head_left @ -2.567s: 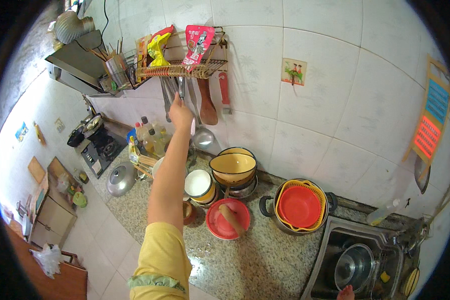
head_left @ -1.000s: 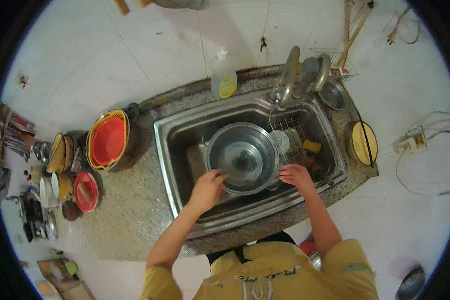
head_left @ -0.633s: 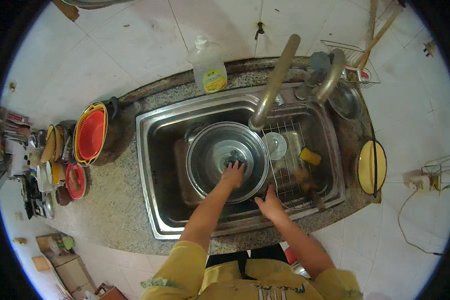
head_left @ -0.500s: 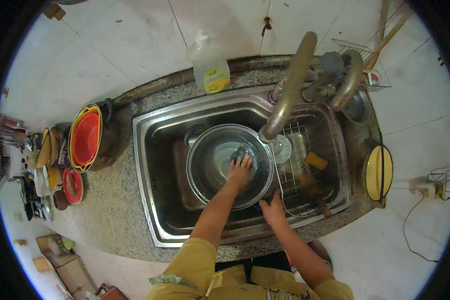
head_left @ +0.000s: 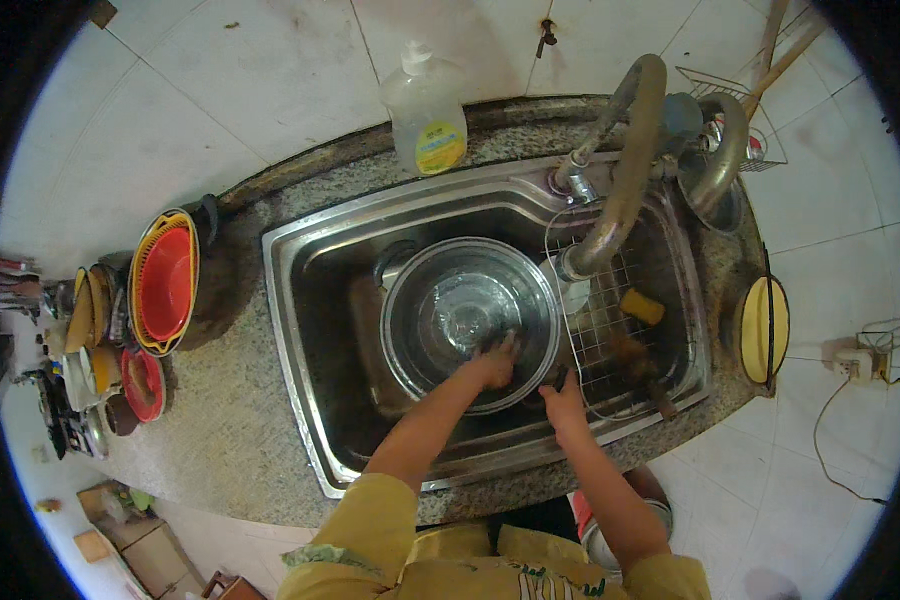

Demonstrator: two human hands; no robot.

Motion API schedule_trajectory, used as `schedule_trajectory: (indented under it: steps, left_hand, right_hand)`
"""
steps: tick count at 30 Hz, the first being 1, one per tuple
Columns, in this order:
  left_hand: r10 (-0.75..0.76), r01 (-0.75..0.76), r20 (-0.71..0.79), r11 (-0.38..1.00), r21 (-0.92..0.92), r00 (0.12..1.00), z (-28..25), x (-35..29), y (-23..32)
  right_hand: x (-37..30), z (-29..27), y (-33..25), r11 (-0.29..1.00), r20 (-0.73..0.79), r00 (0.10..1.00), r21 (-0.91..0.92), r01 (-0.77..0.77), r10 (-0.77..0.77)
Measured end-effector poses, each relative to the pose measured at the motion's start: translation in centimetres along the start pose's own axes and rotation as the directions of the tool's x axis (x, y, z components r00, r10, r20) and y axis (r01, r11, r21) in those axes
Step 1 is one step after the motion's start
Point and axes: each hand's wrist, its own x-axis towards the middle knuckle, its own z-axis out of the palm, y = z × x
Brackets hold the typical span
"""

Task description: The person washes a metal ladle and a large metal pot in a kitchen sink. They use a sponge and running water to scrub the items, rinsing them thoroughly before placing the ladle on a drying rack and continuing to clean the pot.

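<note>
Metal pot [head_left: 406, 325]: stands in the sink [head_left: 305, 400], left of its middle, with clear liquid inside; round, so no long axis, though a dark handle sticks out toward the sink's back-left corner.
Left hand [head_left: 496, 362]: the nearer, reaching over the front rim to the pot's front-right inside; fingers loosely bent, dim there, and I cannot tell whether they hold anything.
Right hand [head_left: 564, 405]: just outside the front-right rim, the pot lying ahead and leftward; partly curled at a dark piece, perhaps the other handle; grip unclear.
Sink's right side: wire rack [head_left: 610, 350] beside the pot, yellow sponge [head_left: 642, 307], curved faucet [head_left: 625, 190] above.
Worktop [head_left: 220, 430]: speckled stone; soap bottle [head_left: 425, 110] at the back edge, red basin [head_left: 165, 280] toward the left end.
Room: pale tiled walls.
</note>
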Motion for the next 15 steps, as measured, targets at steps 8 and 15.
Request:
schedule_trajectory:
  steps: [8, 15]
  left_hand:
    - [-0.472, 0.460, 0.024, 0.868, 0.184, 0.881, -8.4, -3.3, -6.3]
    - [0.098, -0.106, 0.128, 0.993, 0.058, 0.987, 0.6, 0.4, -1.8]
  right_hand:
    - [-0.1, -0.4, 0.5, 0.998, 0.050, 0.999, 0.062, -0.019, 0.016]
    - [0.4, 0.2, 0.8, 0.994, 0.027, 0.995, -0.054, 0.097, -0.095]
